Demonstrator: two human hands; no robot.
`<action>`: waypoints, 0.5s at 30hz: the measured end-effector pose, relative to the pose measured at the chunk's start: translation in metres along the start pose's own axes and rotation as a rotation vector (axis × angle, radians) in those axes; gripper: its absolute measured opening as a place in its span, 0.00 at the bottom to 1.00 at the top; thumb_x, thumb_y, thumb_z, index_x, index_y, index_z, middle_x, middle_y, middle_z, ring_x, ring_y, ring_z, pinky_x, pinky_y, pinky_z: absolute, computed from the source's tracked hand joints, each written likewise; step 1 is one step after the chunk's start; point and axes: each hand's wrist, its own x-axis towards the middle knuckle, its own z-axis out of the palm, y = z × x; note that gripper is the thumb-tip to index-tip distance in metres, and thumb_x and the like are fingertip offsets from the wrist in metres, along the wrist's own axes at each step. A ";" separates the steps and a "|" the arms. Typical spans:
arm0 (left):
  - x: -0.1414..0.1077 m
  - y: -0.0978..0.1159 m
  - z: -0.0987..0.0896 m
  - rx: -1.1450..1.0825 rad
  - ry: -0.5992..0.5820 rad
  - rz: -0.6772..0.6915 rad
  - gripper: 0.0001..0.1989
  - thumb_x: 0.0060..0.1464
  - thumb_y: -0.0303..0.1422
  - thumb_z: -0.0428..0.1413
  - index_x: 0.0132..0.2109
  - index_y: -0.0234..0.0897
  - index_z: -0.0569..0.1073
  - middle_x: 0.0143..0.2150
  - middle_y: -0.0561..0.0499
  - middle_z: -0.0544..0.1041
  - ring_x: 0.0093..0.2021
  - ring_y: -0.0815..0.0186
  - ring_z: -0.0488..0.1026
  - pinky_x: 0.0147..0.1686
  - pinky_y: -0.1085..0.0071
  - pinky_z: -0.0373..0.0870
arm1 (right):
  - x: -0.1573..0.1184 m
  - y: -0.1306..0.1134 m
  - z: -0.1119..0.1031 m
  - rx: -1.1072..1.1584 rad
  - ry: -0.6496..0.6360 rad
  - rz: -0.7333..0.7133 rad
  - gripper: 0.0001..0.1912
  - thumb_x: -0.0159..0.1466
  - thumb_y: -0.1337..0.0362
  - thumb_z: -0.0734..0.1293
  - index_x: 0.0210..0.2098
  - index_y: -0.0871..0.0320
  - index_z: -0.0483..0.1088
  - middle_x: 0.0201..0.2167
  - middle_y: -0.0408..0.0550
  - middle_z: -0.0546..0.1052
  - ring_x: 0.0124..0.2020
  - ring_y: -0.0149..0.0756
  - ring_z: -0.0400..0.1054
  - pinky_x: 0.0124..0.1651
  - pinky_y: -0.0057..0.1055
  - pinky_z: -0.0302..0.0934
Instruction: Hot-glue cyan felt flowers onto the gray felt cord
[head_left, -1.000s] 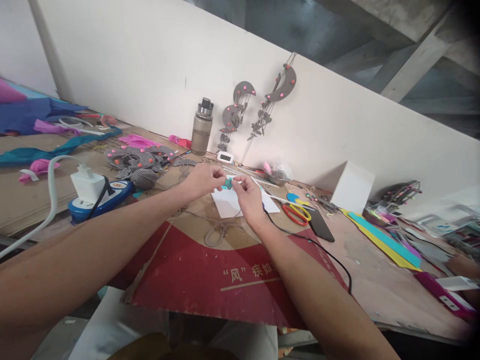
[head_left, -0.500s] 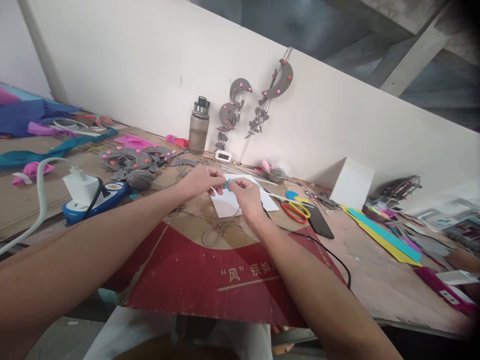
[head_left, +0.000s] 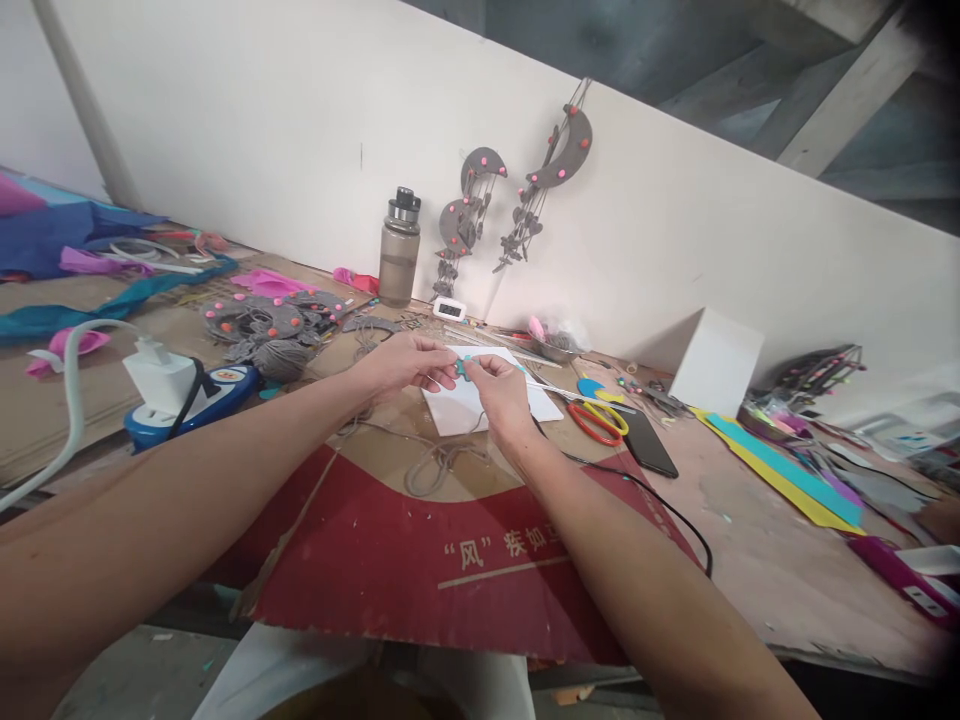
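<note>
Between my two hands is a small teal piece point(head_left: 464, 368), its exact kind too small to make out. My left hand point(head_left: 416, 362) pinches its left side with thumb and fingertips. From the right, my right hand point(head_left: 499, 392) grips it with thumb and forefinger. Both hands hover over a white sheet point(head_left: 444, 415) on the cardboard. Grey cord point(head_left: 431, 465) lies in loose loops just in front of the sheet. Scissors point(head_left: 600, 422) with red and yellow handles rest to the right of my right hand, beside a black phone point(head_left: 649, 443).
A water bottle point(head_left: 399, 250) and a small digital clock point(head_left: 449, 309) stand by the wall, under grey moon hangings point(head_left: 566, 150). At left are a blue power strip point(head_left: 191, 405) and grey yarn point(head_left: 276, 358). A black cable point(head_left: 675, 500) crosses the right side.
My hands have stayed together at the teal piece, which shows a little more between the fingertips. The view has shifted slightly.
</note>
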 end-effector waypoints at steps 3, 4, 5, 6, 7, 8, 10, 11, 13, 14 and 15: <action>0.001 -0.004 0.003 0.019 0.078 0.006 0.12 0.43 0.37 0.62 0.32 0.32 0.76 0.27 0.47 0.77 0.27 0.71 0.73 0.25 0.77 0.65 | 0.000 0.002 0.000 -0.028 0.004 -0.032 0.10 0.51 0.58 0.65 0.27 0.60 0.71 0.23 0.41 0.72 0.25 0.27 0.60 0.31 0.25 0.54; 0.002 -0.006 0.004 0.017 0.106 0.007 0.11 0.42 0.37 0.62 0.32 0.33 0.76 0.26 0.48 0.76 0.26 0.71 0.72 0.24 0.77 0.64 | 0.000 0.003 0.000 -0.039 0.004 -0.041 0.11 0.52 0.58 0.65 0.27 0.60 0.71 0.24 0.41 0.72 0.25 0.27 0.60 0.31 0.25 0.54; 0.003 -0.008 0.005 0.009 0.129 0.007 0.11 0.42 0.36 0.63 0.32 0.33 0.76 0.26 0.49 0.76 0.26 0.71 0.72 0.23 0.78 0.63 | 0.000 0.003 0.001 -0.049 0.005 -0.048 0.11 0.52 0.57 0.65 0.28 0.60 0.71 0.24 0.41 0.73 0.25 0.27 0.61 0.31 0.25 0.55; 0.003 -0.010 0.005 -0.003 0.146 0.005 0.11 0.42 0.36 0.63 0.32 0.33 0.76 0.26 0.49 0.75 0.26 0.71 0.72 0.22 0.78 0.62 | 0.000 0.003 0.001 -0.057 0.005 -0.055 0.11 0.52 0.57 0.65 0.28 0.60 0.71 0.24 0.41 0.73 0.25 0.28 0.61 0.31 0.25 0.55; 0.004 -0.011 0.006 -0.016 0.159 0.002 0.11 0.42 0.36 0.62 0.32 0.33 0.76 0.26 0.49 0.75 0.26 0.72 0.72 0.21 0.78 0.62 | -0.001 0.003 0.001 -0.064 0.006 -0.060 0.12 0.53 0.57 0.65 0.29 0.60 0.71 0.25 0.41 0.73 0.26 0.28 0.61 0.31 0.25 0.55; 0.004 -0.012 0.007 -0.026 0.170 0.000 0.11 0.42 0.36 0.62 0.32 0.33 0.76 0.26 0.50 0.75 0.26 0.72 0.71 0.20 0.79 0.61 | -0.001 0.003 0.002 -0.071 0.008 -0.064 0.12 0.53 0.57 0.65 0.29 0.60 0.71 0.25 0.41 0.72 0.26 0.28 0.60 0.31 0.25 0.55; 0.005 -0.013 0.009 -0.036 0.190 0.002 0.11 0.42 0.36 0.62 0.31 0.32 0.75 0.27 0.50 0.74 0.26 0.72 0.71 0.19 0.79 0.59 | -0.003 0.002 0.002 -0.079 0.003 -0.074 0.13 0.53 0.56 0.65 0.30 0.60 0.71 0.25 0.42 0.72 0.26 0.28 0.60 0.31 0.25 0.55; 0.004 -0.012 0.010 -0.033 0.206 0.009 0.10 0.43 0.35 0.62 0.31 0.32 0.75 0.27 0.50 0.74 0.26 0.72 0.71 0.18 0.79 0.59 | -0.003 0.001 0.002 -0.086 -0.006 -0.084 0.13 0.54 0.56 0.64 0.30 0.60 0.71 0.25 0.42 0.72 0.26 0.28 0.60 0.32 0.25 0.55; 0.004 -0.011 0.011 -0.018 0.246 0.039 0.10 0.43 0.35 0.61 0.30 0.32 0.74 0.28 0.50 0.74 0.26 0.72 0.71 0.18 0.79 0.59 | -0.005 0.000 0.001 -0.115 -0.024 -0.106 0.14 0.56 0.55 0.63 0.32 0.60 0.70 0.26 0.42 0.72 0.26 0.28 0.60 0.32 0.26 0.55; 0.004 -0.010 0.011 -0.007 0.264 0.060 0.09 0.44 0.35 0.60 0.30 0.32 0.73 0.28 0.50 0.74 0.26 0.72 0.72 0.18 0.79 0.59 | -0.006 0.000 0.001 -0.141 -0.033 -0.108 0.15 0.57 0.54 0.62 0.34 0.59 0.70 0.26 0.42 0.72 0.26 0.28 0.60 0.32 0.26 0.55; 0.004 -0.010 0.010 0.002 0.278 0.082 0.09 0.45 0.35 0.60 0.31 0.32 0.73 0.28 0.50 0.74 0.26 0.72 0.72 0.18 0.79 0.60 | -0.007 0.000 0.000 -0.167 -0.042 -0.103 0.16 0.58 0.53 0.60 0.36 0.59 0.69 0.26 0.42 0.71 0.26 0.28 0.59 0.32 0.26 0.55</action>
